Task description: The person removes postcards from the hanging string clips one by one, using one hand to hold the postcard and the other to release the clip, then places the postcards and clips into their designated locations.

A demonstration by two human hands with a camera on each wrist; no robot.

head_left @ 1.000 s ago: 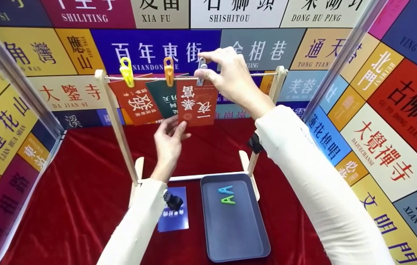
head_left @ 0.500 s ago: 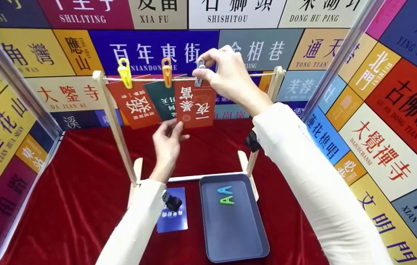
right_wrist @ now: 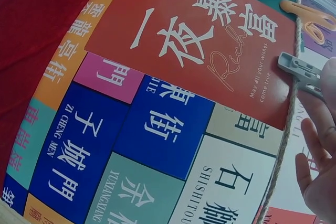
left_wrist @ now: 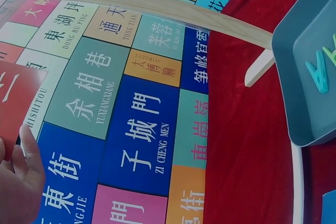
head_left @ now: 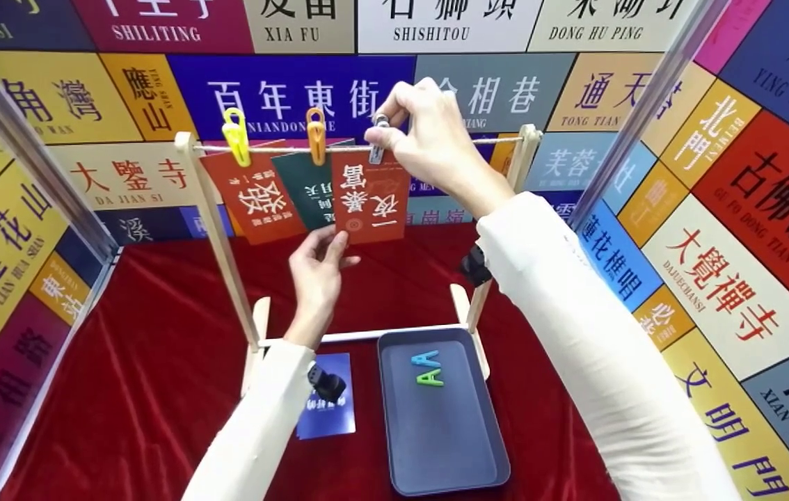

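My right hand [head_left: 429, 132] pinches a grey clothespin [head_left: 377, 141] at the rope [head_left: 429, 145]. In the right wrist view the clothespin's jaws lie over the top edge of a red card [right_wrist: 194, 45] with white characters. My left hand [head_left: 316, 271] pinches that card's lower left corner between thumb and fingers. To its left, a dark green card [head_left: 303, 184] hangs under an orange clothespin [head_left: 316, 137], partly behind the red one. Farther left another red card [head_left: 255, 202] hangs tilted from a yellow clothespin [head_left: 236, 139].
A wooden frame [head_left: 217, 243] carries the rope. On the red cloth [head_left: 144, 362] stands a grey tray [head_left: 447, 438] holding a blue clothespin [head_left: 425, 359] and a green clothespin [head_left: 430, 378]. A blue card [head_left: 335, 417] lies left of it, partly behind my left forearm.
My right fingers have closed further on the grey clothespin's handles, and its upper end has dipped slightly. The left hand and red card stay nearly in place.
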